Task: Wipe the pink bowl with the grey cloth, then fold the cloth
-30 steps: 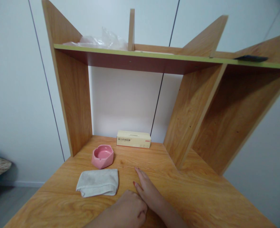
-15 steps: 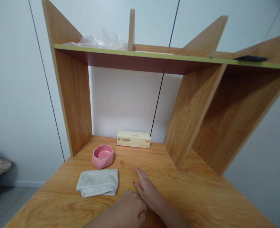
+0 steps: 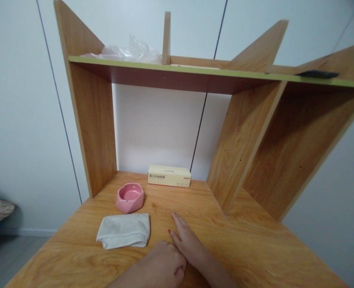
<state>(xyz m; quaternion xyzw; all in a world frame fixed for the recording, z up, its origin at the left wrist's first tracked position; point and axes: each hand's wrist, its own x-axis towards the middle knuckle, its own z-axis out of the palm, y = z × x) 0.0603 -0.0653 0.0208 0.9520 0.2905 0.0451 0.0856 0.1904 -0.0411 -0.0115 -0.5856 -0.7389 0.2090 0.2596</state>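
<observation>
My left hand [image 3: 163, 265] rests on the wooden desk [image 3: 249, 244] near its front edge, curled into a fist with nothing showing in it. Touching it on the right, my right hand [image 3: 187, 239] lies flat on the desk with the fingers stretched forward, holding nothing. A folded grey-white cloth [image 3: 123, 231] lies just left of both hands. Behind the cloth sits a pink ashtray [image 3: 129, 197]. A long cream box [image 3: 169, 176] with printed text stands at the back of the desk against the wall.
A wooden shelf unit [image 3: 177, 72] rises over the desk, with upright side panels left and right. Crumpled clear plastic [image 3: 129, 51] lies on the top shelf at the left, a dark flat object [image 3: 316, 74] at the right. White wall panels stand behind.
</observation>
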